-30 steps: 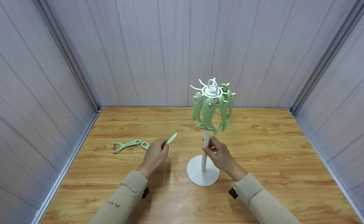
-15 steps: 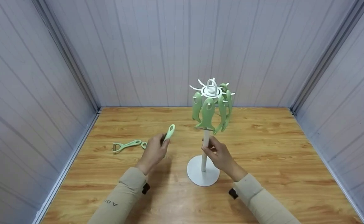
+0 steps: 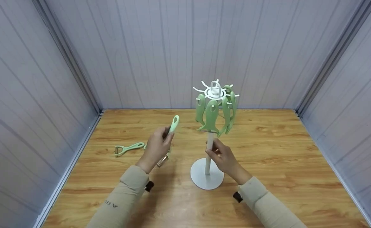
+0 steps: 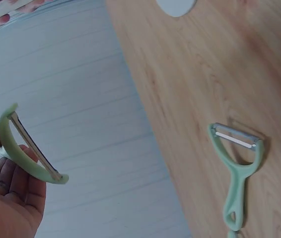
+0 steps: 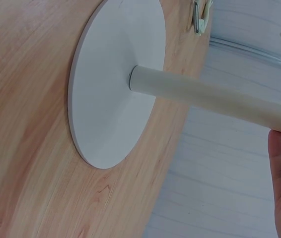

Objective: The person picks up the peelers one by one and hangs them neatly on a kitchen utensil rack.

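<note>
My left hand (image 3: 156,146) holds a light green Y-shaped peeler (image 3: 174,124) above the table, its looped handle end pointing up. In the left wrist view the thumb and fingers grip this peeler (image 4: 19,151) just behind its metal blade. My right hand (image 3: 225,157) grips the pole (image 3: 208,164) of a white stand, which is upright on its round base (image 5: 110,94). Several green fish-shaped peelers (image 3: 212,115) hang from the hooks of the stand's top ring (image 3: 208,94). Some hooks on its left and back carry nothing.
Left of the stand, one green peeler (image 3: 130,148) lies on the wooden table (image 3: 267,142). Another peeler (image 4: 236,178) lies end to end with it, partly hidden by the left hand in the head view. Pale panel walls (image 3: 179,53) enclose the table.
My left hand has lifted its peeler up and away from the table, turning the handle end upward. The blade of a lying peeler has come into view below it. The right hand stays put.
</note>
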A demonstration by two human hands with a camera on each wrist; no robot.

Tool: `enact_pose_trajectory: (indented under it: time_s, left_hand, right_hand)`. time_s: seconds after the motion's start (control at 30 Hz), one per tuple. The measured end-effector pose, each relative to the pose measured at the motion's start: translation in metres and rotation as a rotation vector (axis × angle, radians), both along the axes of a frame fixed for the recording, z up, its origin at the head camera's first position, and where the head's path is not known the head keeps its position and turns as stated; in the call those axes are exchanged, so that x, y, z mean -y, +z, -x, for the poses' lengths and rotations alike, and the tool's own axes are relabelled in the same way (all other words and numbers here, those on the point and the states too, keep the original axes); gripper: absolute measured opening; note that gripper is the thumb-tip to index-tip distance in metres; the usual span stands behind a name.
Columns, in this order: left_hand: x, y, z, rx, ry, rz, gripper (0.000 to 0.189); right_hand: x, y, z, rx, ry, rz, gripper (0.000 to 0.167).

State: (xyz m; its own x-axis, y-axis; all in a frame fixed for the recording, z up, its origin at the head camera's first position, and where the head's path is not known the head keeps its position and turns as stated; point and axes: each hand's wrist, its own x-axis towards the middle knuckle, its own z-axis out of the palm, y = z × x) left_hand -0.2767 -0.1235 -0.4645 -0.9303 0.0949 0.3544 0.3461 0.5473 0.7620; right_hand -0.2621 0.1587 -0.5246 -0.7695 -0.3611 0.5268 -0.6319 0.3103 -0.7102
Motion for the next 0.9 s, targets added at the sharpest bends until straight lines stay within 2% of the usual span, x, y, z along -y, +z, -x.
enact_pose_trajectory:
  time_s: [0.2, 0.47, 0.63, 0.9]
  left_hand:
    - [-0.002, 0.013, 0.002, -0.069, -0.014, 0.008, 0.025]
    - [-0.005, 0.039, 0.001, -0.173, -0.013, -0.002, 0.026]
    - [-0.008, 0.054, -0.001, -0.238, -0.041, -0.017, 0.026]
    - [-0.011, 0.068, -0.002, -0.27, -0.078, -0.021, 0.025]
  right_hand:
    - [0.0, 0.0, -0.001, 0.015, -0.013, -0.004, 0.014]
    - [0.001, 0.001, 0.0, 0.006, -0.012, -0.001, 0.016]
    - [0.0, -0.001, 0.001, 0.012, -0.009, 0.003, 0.017]
    - [0.0, -0.002, 0.001, 0.007, -0.004, 0.016, 0.016]
